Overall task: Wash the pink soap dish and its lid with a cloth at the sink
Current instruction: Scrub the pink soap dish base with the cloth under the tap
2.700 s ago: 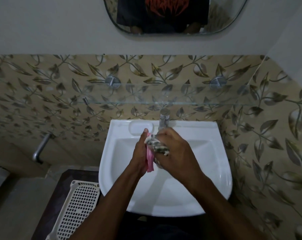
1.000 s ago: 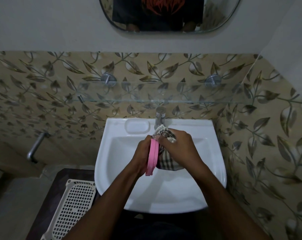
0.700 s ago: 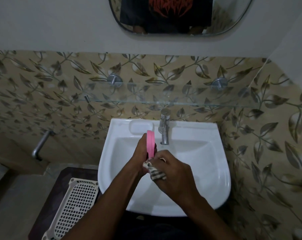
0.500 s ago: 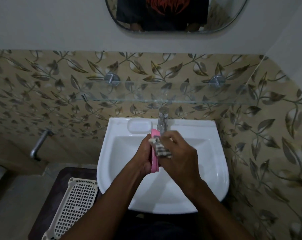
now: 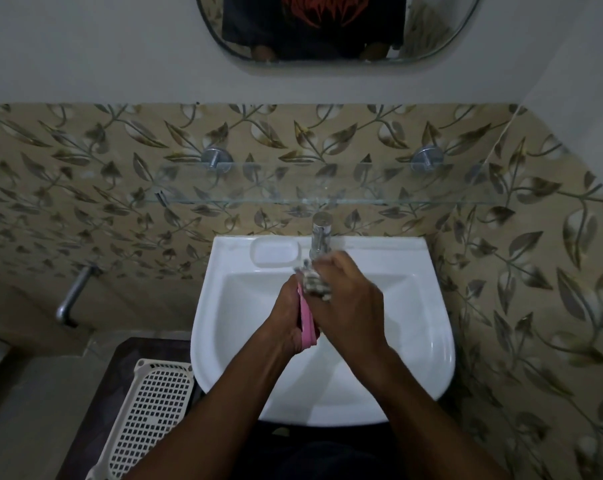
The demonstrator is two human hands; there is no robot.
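My left hand [image 5: 286, 317] holds a flat pink soap dish piece [image 5: 307, 323] on edge over the white sink [image 5: 424, 341]; only its thin pink rim shows, and I cannot tell whether it is the dish or the lid. My right hand [image 5: 348, 303] is closed around a bunched checked cloth [image 5: 313, 285] and presses it against the upper right face of the pink piece, just below the chrome tap [image 5: 320, 233]. The other pink piece is not in view.
A moulded soap recess [image 5: 275, 254] lies at the sink's back left. A glass shelf [image 5: 327, 188] projects above the tap, under a mirror [image 5: 327, 29]. A white perforated basket [image 5: 147, 417] stands on the dark surface to the left. A metal pipe [image 5: 75, 296] sticks out of the left wall.
My right hand has rubbed the cloth up and down along the pink piece, down to its lower end and back up to the top by the tap. My left hand has kept its hold.
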